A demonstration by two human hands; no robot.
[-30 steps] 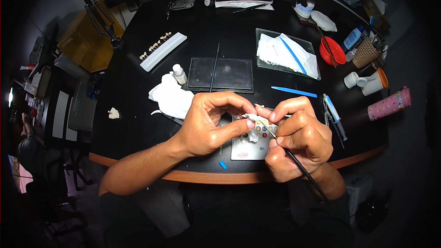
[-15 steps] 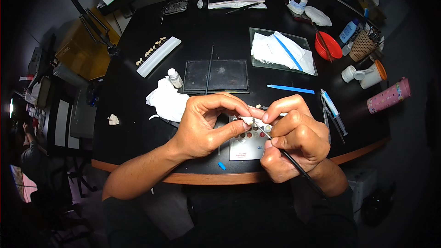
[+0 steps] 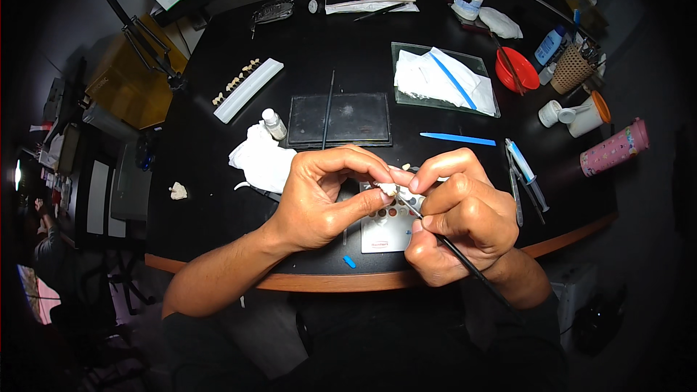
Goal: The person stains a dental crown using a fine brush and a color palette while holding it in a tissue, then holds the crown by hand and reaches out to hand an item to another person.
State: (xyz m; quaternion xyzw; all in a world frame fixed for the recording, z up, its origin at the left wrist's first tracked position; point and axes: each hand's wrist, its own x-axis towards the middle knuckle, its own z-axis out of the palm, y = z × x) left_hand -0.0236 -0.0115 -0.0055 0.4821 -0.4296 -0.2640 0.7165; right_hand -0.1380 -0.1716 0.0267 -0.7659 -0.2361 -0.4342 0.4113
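Note:
My left hand [image 3: 319, 199] pinches a small whitish tooth-shaped piece [image 3: 388, 189], likely a dental crown, between thumb and forefinger. In my right hand [image 3: 468, 221] is a thin brush [image 3: 468, 264] with a black handle, held like a pen. Its tip meets the tooth-shaped piece or lies just beside it; the exact contact is too small to tell. The two hands' fingertips come together around the piece. Beneath them lies a white palette [image 3: 381, 238] with several round coloured wells, partly covered by my fingers.
A crumpled white cloth [image 3: 261, 160] and small bottle [image 3: 273, 123] lie left of a black slab [image 3: 340, 120] bearing another brush. A glass plate with white tissue [image 3: 414, 76], blue strip [image 3: 457, 139], syringe [image 3: 526, 174], red bowl [image 3: 508, 65] and pink tumbler [image 3: 616, 151] are rightward. A shade-tab holder [image 3: 249, 91] sits far left.
The tooth-shaped piece has turned slightly in my left fingers. My right hand and the brush have shifted a little left. The whole view has moved slightly.

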